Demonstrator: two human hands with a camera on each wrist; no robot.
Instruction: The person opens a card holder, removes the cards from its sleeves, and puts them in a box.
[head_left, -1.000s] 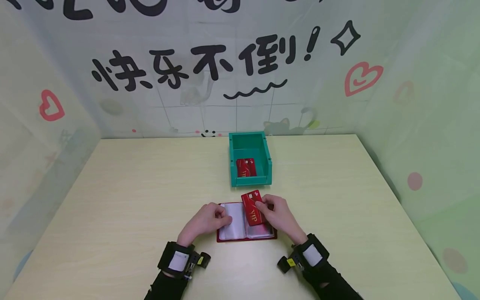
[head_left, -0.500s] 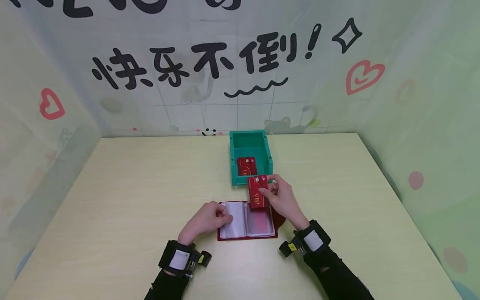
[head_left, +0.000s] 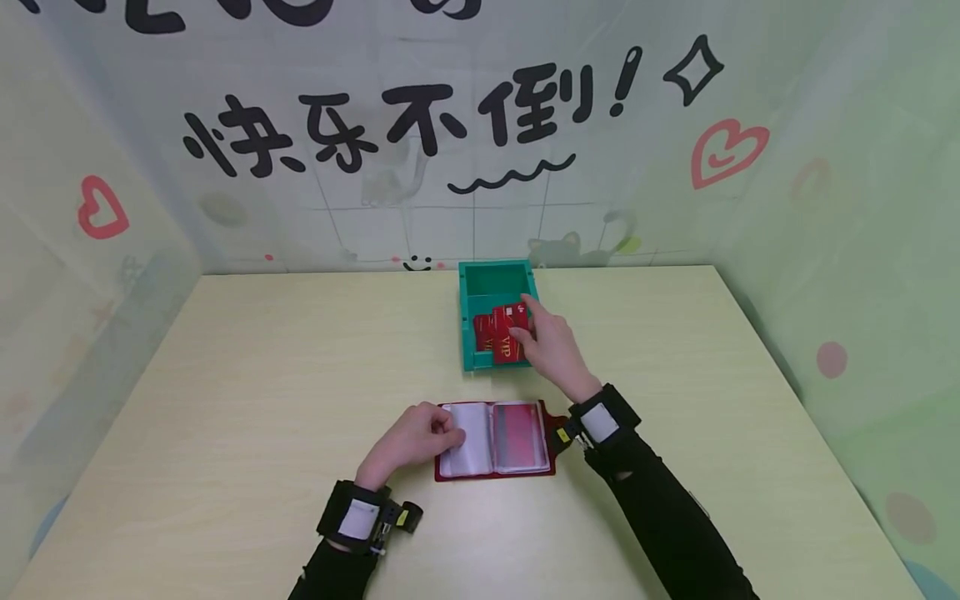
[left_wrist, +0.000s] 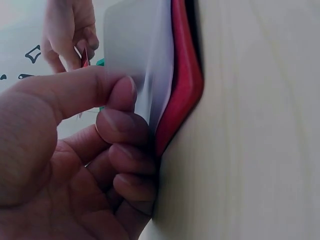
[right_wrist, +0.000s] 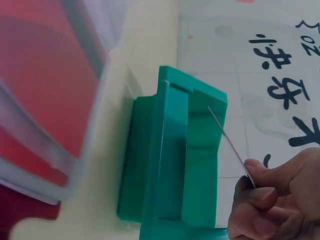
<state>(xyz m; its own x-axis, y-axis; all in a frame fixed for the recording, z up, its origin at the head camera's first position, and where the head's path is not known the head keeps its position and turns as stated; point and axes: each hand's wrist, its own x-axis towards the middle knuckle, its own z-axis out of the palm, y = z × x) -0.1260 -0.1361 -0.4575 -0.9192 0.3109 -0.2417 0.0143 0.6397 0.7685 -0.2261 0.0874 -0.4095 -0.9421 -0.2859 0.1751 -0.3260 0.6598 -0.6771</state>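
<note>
A red VIP card [head_left: 506, 343] is pinched between the thumb and fingers of my right hand [head_left: 558, 348], over the front part of the teal bin [head_left: 498, 268]. Edge-on, that card [right_wrist: 228, 140] looks like a thin line in the right wrist view. Another red card [head_left: 482, 333] lies inside the bin, partly hidden by the held one. Nearer to me, a red card holder [head_left: 495, 478] lies spread on the table with clear sleeves. My left hand [head_left: 414, 437] rests at its left side and pinches a clear sleeve page [left_wrist: 131, 37], above the red cover [left_wrist: 186, 85].
The bin stands near the table's back edge, before a printed cloth backdrop [head_left: 472, 233]. The pale wooden table [head_left: 300, 358] stretches to both sides. The card holder's strap [head_left: 553, 421] sticks out to the right, beneath the right wrist camera.
My right hand has lifted the red card away from the card holder's right page and carried it forward over the bin. The left hand has stayed in place on the sleeve page.
</note>
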